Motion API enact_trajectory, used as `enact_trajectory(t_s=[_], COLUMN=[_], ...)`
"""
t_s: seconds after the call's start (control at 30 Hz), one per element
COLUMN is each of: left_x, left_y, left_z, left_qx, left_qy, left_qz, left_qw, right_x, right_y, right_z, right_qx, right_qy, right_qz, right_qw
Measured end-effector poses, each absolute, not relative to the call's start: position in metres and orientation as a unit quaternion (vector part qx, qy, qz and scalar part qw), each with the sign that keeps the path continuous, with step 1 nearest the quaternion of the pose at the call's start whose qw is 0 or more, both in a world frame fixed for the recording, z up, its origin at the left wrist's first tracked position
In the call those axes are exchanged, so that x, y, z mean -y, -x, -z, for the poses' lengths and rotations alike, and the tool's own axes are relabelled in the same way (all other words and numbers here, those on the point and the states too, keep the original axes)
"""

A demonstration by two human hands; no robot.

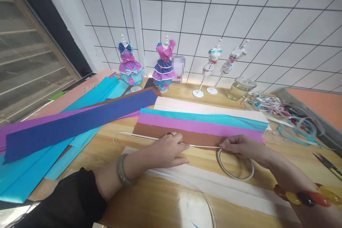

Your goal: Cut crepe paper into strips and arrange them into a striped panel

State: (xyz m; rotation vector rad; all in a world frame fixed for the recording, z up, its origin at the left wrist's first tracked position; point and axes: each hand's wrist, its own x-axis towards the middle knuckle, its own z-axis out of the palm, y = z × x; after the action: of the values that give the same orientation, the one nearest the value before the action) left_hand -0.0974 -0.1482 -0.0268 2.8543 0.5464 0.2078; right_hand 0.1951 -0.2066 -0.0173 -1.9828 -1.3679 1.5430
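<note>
My right hand (240, 145) pinches a thin roll of white tape (236, 177) at its upper edge. From it a narrow white tape strip (204, 146) runs left along the near edge of a brown paper strip (155, 131). My left hand (167, 151) lies palm down over this edge, thumb and forefinger stretched out, with nothing visible gripped; the palm side is hidden. The tape's free end curls up left of that hand. Beyond the brown strip, purple (192, 123), turquoise (211, 117) and pale pink (184, 105) strips overlap in layers.
Long blue (80, 124) and turquoise (34, 167) strips lie crossed at left. Two small dressed mannequins (130, 60) and two barer ones (211, 64) stand near the tiled wall. A glass jar (240, 88), tangled ribbon scraps (291, 114) and scissors (330, 167) are at right.
</note>
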Motion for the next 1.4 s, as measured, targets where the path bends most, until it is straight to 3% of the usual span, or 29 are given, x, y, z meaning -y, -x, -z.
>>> enact_trajectory(t_s=[1.4], left_x=[0.145], left_y=[0.094], left_z=[0.028], left_qx=[-0.181], left_qy=[-0.977], left_qz=[-0.056], left_qw=[0.099], right_x=[0.213], right_y=[-0.205], right_z=[0.030], right_qx=[0.512], right_qy=[0.751], right_qz=[-0.403], right_qw=[0.109])
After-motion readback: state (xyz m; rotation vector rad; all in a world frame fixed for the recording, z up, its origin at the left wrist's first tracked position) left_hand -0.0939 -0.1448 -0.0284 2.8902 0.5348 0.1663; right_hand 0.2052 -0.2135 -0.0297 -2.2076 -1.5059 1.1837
